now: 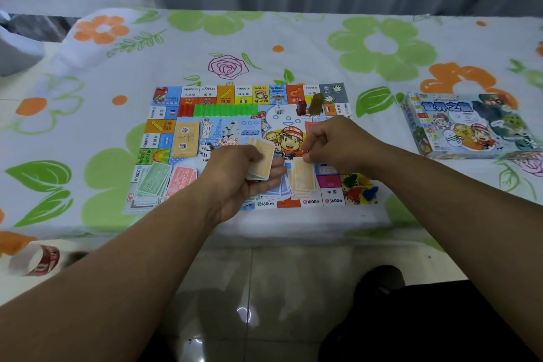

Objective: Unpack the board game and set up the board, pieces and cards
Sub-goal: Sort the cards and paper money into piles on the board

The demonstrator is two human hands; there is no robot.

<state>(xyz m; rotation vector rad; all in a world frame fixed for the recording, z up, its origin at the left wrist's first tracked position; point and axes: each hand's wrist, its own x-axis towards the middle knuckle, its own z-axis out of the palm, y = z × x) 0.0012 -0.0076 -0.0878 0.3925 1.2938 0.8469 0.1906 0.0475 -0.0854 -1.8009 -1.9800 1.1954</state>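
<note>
The colourful game board [335,91] lies open on the flowered tablecloth. My left hand [235,176] grips a stack of yellow cards [263,160] above the board's near half. My right hand [335,141] hovers with curled fingers over a yellow card pile [304,178] lying on the board; whether it pinches a card I cannot tell. A second yellow deck [185,138] sits at the board's left. Green [152,179] and pink [182,182] paper money lies along the near edge, blue notes [277,189] beside them. A green row of houses [224,110], red pieces [184,109], a die [278,110] and tokens [316,103] stand near the far edge.
The game box [467,126] rests on the table to the right of the board. Coloured plastic pawns [360,188] lie on the board's near right corner. A red and white roll [36,260] sits at the table's near left edge. Tiled floor lies below me.
</note>
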